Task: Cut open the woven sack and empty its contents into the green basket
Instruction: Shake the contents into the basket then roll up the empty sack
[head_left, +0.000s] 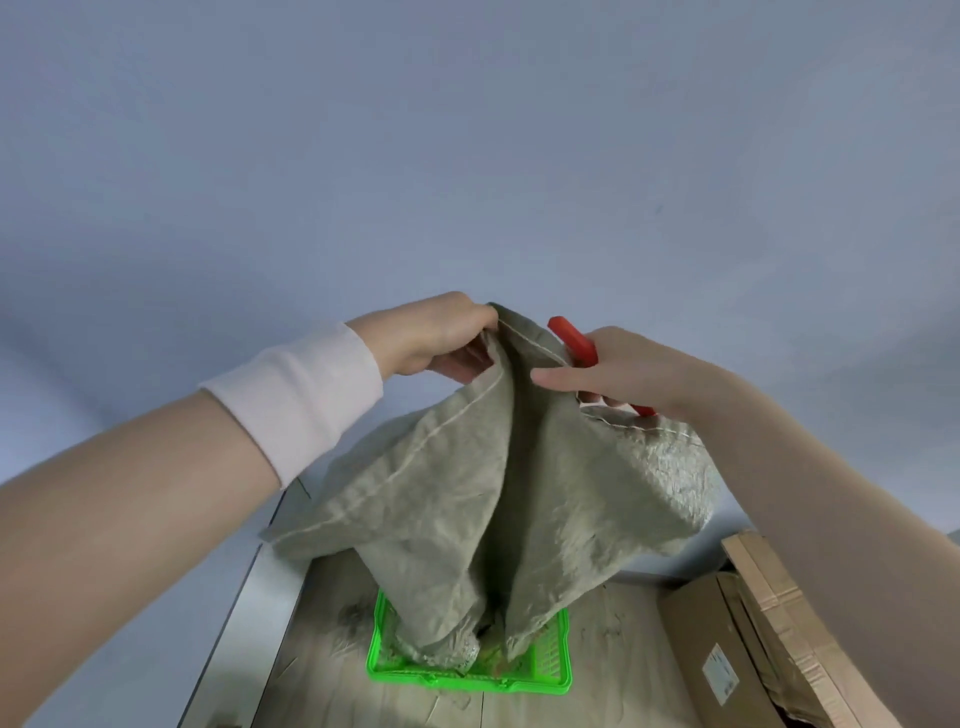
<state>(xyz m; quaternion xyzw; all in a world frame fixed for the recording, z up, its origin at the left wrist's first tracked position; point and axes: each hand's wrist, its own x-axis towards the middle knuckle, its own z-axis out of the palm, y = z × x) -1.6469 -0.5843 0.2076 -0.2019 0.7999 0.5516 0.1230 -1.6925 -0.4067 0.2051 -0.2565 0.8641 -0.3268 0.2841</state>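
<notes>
A grey-green woven sack (467, 499) hangs upside down at chest height, its lower end dropping into the green basket (550, 670) on the floor. My left hand (431, 332) pinches the stitched seam at the sack's top left. My right hand (618, 374) grips the seam on the right and also holds a red-handled cutter (571, 335), which pokes out above my fingers. Inside the basket, under the sack's mouth, some pale contents (467, 649) show, too hidden to identify.
The basket stands on a pale wooden floor (613, 639). Brown cardboard boxes (753, 639) lie at the lower right, one with a white label. A grey metal strip (260, 597) runs along the floor on the left. A plain blue-grey wall fills the upper view.
</notes>
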